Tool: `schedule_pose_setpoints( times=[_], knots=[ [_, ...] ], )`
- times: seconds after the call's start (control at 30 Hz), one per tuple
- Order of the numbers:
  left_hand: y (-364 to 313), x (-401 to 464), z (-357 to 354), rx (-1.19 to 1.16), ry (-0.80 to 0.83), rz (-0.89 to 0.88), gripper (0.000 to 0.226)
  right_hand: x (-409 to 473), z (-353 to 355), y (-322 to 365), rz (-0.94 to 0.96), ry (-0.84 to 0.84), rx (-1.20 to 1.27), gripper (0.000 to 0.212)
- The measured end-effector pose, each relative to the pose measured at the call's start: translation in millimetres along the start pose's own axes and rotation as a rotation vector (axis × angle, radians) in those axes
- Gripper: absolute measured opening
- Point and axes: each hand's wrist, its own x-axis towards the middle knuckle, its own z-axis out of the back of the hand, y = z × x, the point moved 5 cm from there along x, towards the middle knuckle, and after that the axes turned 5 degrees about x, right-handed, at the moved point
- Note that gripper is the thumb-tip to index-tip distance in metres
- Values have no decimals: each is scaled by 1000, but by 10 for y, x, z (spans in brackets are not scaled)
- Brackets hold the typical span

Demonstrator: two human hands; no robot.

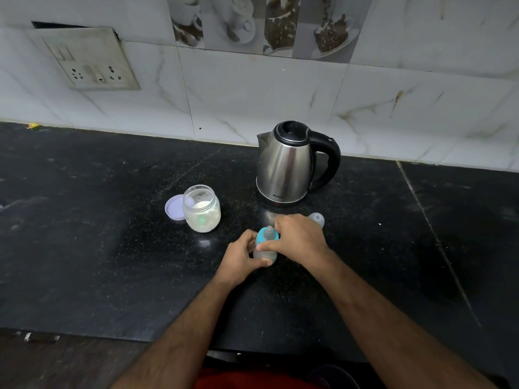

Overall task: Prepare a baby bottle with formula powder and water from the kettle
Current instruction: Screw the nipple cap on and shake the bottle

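While you stood at the black speckled stone counter (112, 248), both your hands were closed on the small clear baby bottle with the turquoise collar and pale teat (266, 244). Your left hand (238, 259) was wrapped around the lower body of the bottle, with the fingers curled on its left side and the thumb below. Your right hand (300, 240) gripped the bottle at the collar from the right, the thumb lying across its front. The bottle stood upright on the counter, near the front of the stainless steel electric kettle with the black handle and lid (289, 164). To the left, well apart from the bottle, was the open glass jar with white formula powder (201, 209), and its round lilac lid (174, 207) lay flat, touching the jar on the left side. A small clear dome cap (317, 219) was just behind your right hand. On the tiled wall was a grey socket plate (90, 60).
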Motion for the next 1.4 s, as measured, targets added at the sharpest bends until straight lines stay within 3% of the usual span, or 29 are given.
schedule_pose_setpoints(
  times=[0.17, 0.27, 0.37, 0.57, 0.7, 0.77, 0.87, 0.97, 1.07, 1.2, 1.27, 1.37, 1.4],
  knots=[
    [-5, 14, 9, 0, 11, 1, 50, -9, 20, -39, 58, 83, 109, 71],
    [20, 22, 7, -6, 20, 7, 51, 8, 0, -14, 149, 193, 195, 60],
    [25, 19, -1, 1, 18, 19, 50, 4, 10, -13, 130, 91, 170, 36],
    [-12, 7, 2, 42, 8, 16, 45, -29, -28, -1, 21, -72, 43, 61],
    [8, 14, 12, 11, 15, 24, 51, 26, -13, -37, 107, 167, 187, 68],
    [4, 10, 11, 9, 21, 22, 52, 49, -27, -35, 158, 227, 199, 59],
    [8, 12, 6, 15, 17, 29, 49, 52, -23, -31, 135, 109, 163, 35],
    [-22, -2, 4, 43, 13, 27, 44, 33, -60, -11, 43, -26, 37, 55],
    [-20, 4, 4, 59, 13, 20, 44, 10, -54, -2, 28, -55, -8, 63],
    [-14, 14, 17, 24, 17, 22, 51, 59, -45, -52, 119, 190, 183, 70],
    [-15, 11, 15, 18, 23, 22, 53, 85, -76, -67, 156, 260, 251, 63],
    [-24, 3, 13, 18, 16, 26, 50, 85, -71, -82, 135, 126, 252, 37],
    [-17, 6, 8, 20, 16, 27, 49, 69, -60, -73, 110, 65, 219, 37]
  ],
)
